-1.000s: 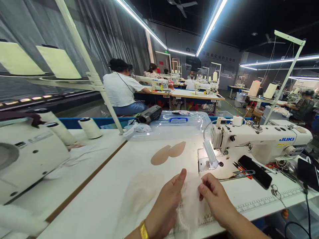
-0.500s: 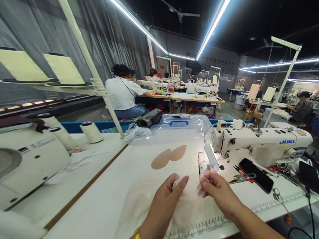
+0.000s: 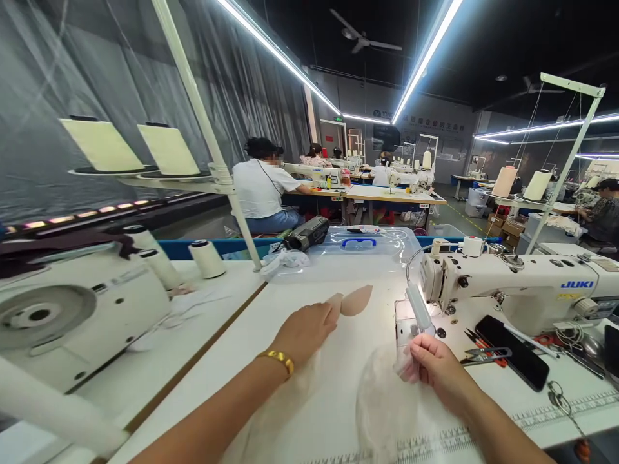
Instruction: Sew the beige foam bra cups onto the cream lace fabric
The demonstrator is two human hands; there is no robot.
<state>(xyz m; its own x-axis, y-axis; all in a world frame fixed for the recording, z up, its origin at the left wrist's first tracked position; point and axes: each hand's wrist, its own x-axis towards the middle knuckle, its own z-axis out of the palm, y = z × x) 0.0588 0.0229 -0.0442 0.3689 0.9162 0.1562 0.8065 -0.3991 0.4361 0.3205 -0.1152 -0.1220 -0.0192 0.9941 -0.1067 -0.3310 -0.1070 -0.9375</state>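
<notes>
My left hand (image 3: 306,330) reaches forward over the white table (image 3: 232,361) and rests on the near one of two tan fabric pieces (image 3: 355,301); its fingertips are hidden on that piece. My right hand (image 3: 434,367) is closed in a pinch on the edge of a sheer white lace piece (image 3: 384,399), which hangs down onto the table in front of the JUKI sewing machine (image 3: 512,287). A gold bracelet (image 3: 279,358) sits on my left wrist.
A black phone (image 3: 518,352), scissors (image 3: 486,352) and cables lie right of the needle. A clear plastic box (image 3: 360,248) stands behind. Another machine (image 3: 72,309) and thread cones (image 3: 207,258) are on the left. Co-workers sit at tables beyond.
My left hand let go of the lace and moved forward to the tan pieces. My right hand kept the lace and shifted slightly right. The camera turned a little to the left.
</notes>
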